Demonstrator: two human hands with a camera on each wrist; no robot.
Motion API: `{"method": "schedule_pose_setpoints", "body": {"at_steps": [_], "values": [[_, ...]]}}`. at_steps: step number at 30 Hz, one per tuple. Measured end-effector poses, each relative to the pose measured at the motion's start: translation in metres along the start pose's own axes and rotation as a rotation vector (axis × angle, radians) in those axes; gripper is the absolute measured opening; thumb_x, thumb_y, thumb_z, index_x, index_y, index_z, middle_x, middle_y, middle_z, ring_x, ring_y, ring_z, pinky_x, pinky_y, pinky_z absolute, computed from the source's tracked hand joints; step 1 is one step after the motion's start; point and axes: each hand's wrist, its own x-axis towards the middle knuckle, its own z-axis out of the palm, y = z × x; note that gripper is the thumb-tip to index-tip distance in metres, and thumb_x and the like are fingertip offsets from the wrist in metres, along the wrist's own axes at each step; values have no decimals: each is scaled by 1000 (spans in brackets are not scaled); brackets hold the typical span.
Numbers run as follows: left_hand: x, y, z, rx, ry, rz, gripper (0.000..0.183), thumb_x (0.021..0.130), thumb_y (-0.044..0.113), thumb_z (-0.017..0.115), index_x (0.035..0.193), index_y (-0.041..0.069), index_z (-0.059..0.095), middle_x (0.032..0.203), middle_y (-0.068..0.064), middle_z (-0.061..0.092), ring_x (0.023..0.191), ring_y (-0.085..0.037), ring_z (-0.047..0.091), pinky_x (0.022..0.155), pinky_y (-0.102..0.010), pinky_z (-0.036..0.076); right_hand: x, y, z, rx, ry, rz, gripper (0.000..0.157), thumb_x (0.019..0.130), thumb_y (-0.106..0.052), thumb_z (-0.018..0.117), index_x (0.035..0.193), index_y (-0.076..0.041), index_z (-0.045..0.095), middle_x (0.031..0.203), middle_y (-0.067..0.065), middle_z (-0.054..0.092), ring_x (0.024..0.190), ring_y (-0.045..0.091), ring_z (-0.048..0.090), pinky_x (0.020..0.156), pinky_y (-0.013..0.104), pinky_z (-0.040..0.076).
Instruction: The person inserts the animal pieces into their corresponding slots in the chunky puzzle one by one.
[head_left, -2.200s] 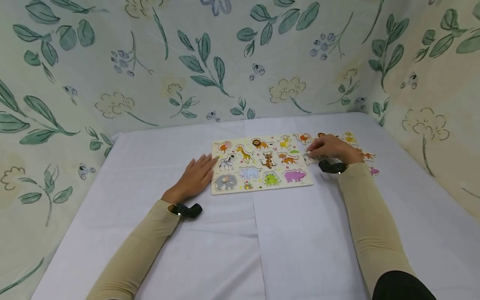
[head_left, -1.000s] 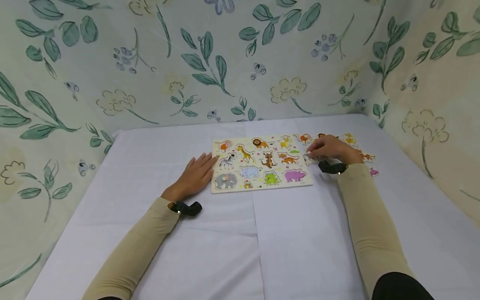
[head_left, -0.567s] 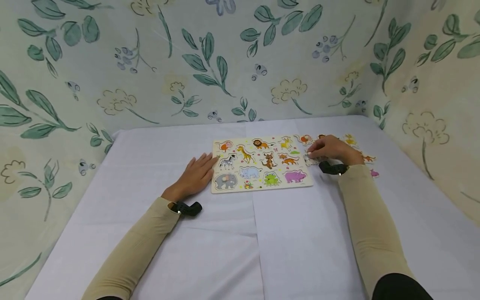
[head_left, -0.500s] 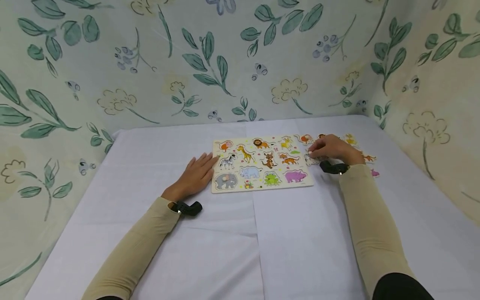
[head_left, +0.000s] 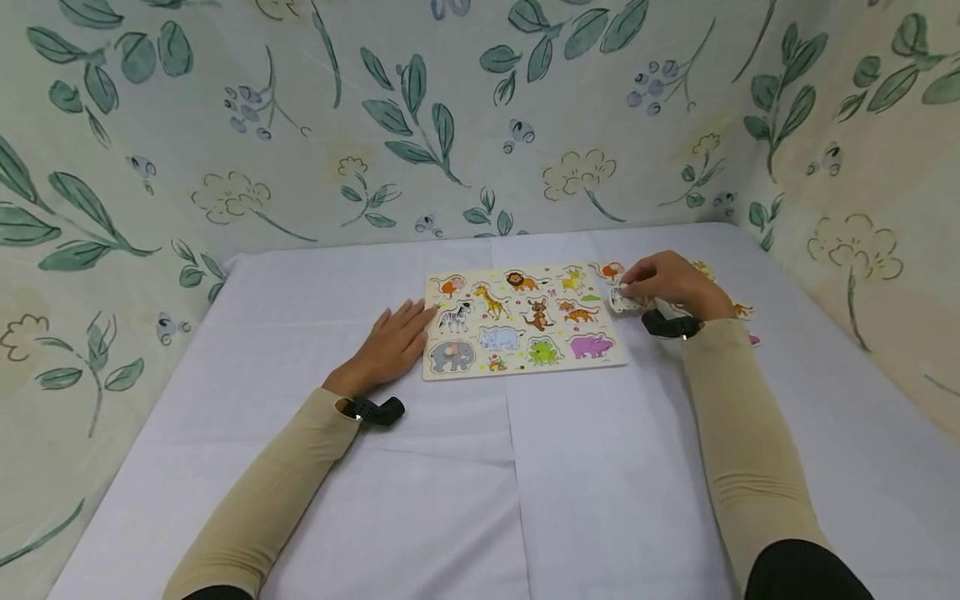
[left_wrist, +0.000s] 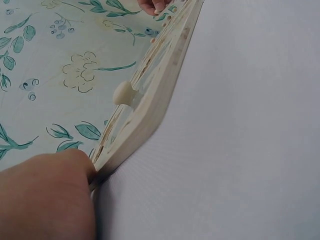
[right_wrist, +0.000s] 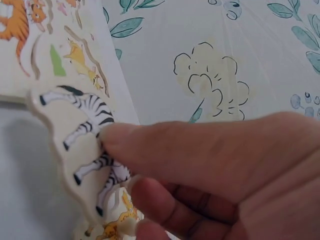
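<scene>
My right hand pinches a zebra puzzle piece between thumb and fingers, just off the right edge of the animal puzzle board. In the right wrist view the piece is tilted, its striped face showing and the thumb over its middle. My left hand lies with straight fingers at the board's left edge, fingertips touching it. An elephant piece sits in the board's near left corner, its wooden knob standing up in the left wrist view. The board's other animal shapes look like printed recesses.
Loose animal pieces lie right of the board, partly hidden by the right hand: a red-orange piece, a yellow piece, an orange piece and a purple piece. A giraffe piece lies under the zebra. White cloth covers the table.
My right hand has risen a little with the zebra piece in its fingers, showing more of the piece. My left hand has stayed at the board's edge.
</scene>
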Motion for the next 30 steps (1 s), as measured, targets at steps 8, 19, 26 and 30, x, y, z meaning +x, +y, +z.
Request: {"method": "schedule_pose_setpoints", "body": {"at_steps": [8, 19, 26, 30], "values": [[-1, 0, -2, 2, -13, -15, 52, 105, 31, 32, 154, 16, 26, 160, -7, 19, 148, -28, 10, 117, -51, 3, 3, -23, 6, -39, 39, -56, 33, 92, -26, 68, 113, -2, 62, 113, 17, 58, 94, 30, 51, 78, 40, 46], [2, 0, 5, -10, -27, 1, 52, 105, 33, 30, 154, 18, 25, 160, -7, 19, 148, -28, 10, 117, -52, 3, 6, -35, 26, -43, 45, -139, 25, 91, -22, 69, 107, -4, 66, 103, 14, 63, 88, 28, 56, 75, 38, 48], [1, 0, 1, 6, -23, -9, 51, 105, 32, 31, 154, 18, 26, 160, -5, 19, 148, -26, 10, 117, -50, 4, 8, -60, 39, -79, 70, -260, 20, 89, -19, 70, 101, -4, 67, 93, 11, 64, 83, 25, 53, 73, 38, 44], [0, -2, -4, 10, -8, -9, 52, 105, 32, 31, 154, 18, 26, 160, -6, 19, 148, -27, 10, 117, -51, 4, 5, -83, 44, -87, 95, -315, 17, 88, -18, 71, 98, -5, 68, 90, 10, 65, 80, 24, 56, 73, 37, 46]]}}
